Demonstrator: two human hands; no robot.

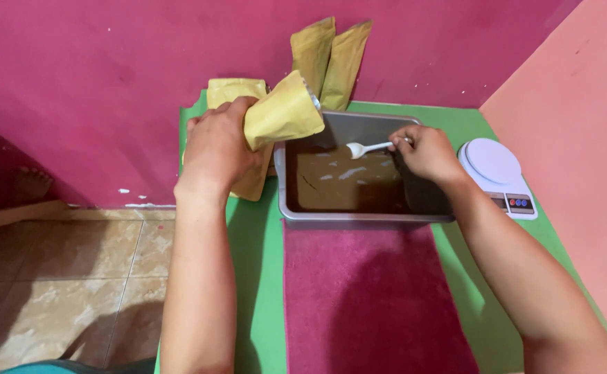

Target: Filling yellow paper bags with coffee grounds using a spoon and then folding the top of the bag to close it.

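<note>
Left hand (pixel 217 149) grips tan pouch (pixel 282 112), tilted, seemingly open; right hand (pixel 428 152) pinches white spoon (pixel 362 148).

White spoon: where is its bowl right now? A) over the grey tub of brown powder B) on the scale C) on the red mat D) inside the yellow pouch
A: the right hand holds the white spoon with its bowl over the grey tub, outside the yellow pouch in the left hand.

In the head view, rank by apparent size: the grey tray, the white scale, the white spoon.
1. Grey tray, clearly largest.
2. White scale, at similar depth.
3. White spoon, smallest, its handle partly hidden in the right hand.
</note>
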